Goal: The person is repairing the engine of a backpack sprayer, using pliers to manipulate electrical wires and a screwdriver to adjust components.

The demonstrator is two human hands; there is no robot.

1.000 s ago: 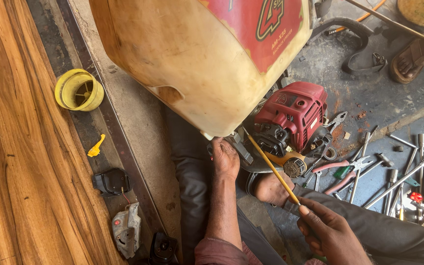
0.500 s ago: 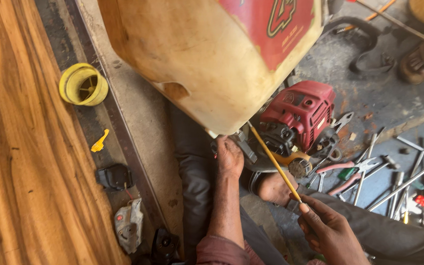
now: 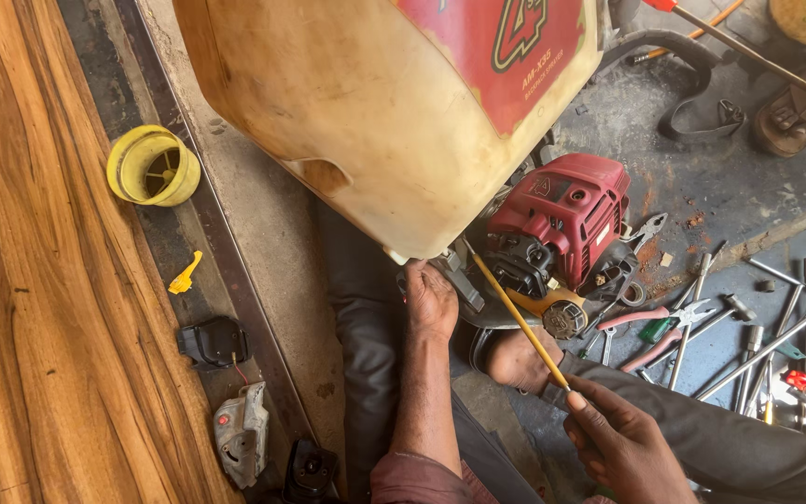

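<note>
A: What was nearest the camera?

B: The right hand (image 3: 622, 446), low in the frame, with its fingers pinched round the end of a thin yellow rod (image 3: 516, 315). The rod slanted up and away to the underside of the tank.

A: And the other hand?

B: The left hand (image 3: 429, 301) reached further out, pressed up against the base of the big cream tank (image 3: 366, 112), right where the rod's far tip met it. Whether its fingers were clenched on something there I could not tell; they were hidden beneath the tank's edge.

A: What lay about them?

B: Just beside the tank's base sat a red engine (image 3: 562, 219) on the floor. To the right of it, pliers with pink handles (image 3: 664, 322) and a scatter of metal wrenches (image 3: 767, 345) lay on the floor. On the left, near the wooden board (image 3: 20, 327), lay a small black part (image 3: 214, 342) and, further off, a yellow cap (image 3: 152, 165)
</note>
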